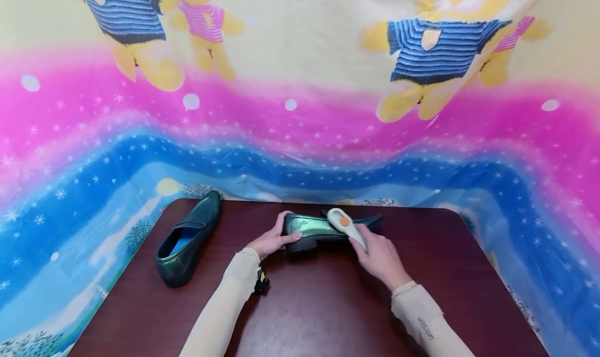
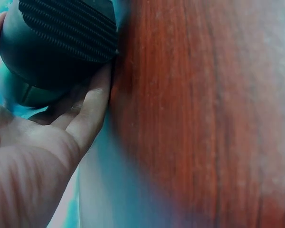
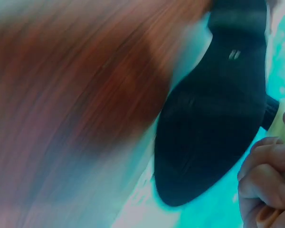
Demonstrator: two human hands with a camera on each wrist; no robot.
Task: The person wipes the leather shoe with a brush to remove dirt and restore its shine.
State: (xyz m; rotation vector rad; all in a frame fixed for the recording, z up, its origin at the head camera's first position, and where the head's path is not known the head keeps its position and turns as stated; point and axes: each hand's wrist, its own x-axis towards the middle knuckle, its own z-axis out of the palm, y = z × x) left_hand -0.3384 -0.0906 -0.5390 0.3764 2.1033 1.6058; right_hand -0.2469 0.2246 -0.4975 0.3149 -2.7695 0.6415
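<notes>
A dark green leather loafer [image 1: 309, 226] lies on its side near the table's far edge, toe to the right. My left hand [image 1: 272, 240] grips it round the heel, thumb on the near side. In the left wrist view the ridged heel [image 2: 69, 31] sits between thumb and fingers. My right hand [image 1: 382, 257] holds a pale-handled shoe brush [image 1: 338, 219] with an orange spot. Its dark bristles [image 3: 271, 112] meet the shoe's upper in the right wrist view, partly hidden behind the black sole [image 3: 209, 118].
A matching green loafer [image 1: 189, 240] with a blue insole stands upright at the table's left. The dark red-brown table [image 1: 319, 310] has rounded far corners. A printed curtain [image 1: 300, 128] with bears hangs close behind and round the sides.
</notes>
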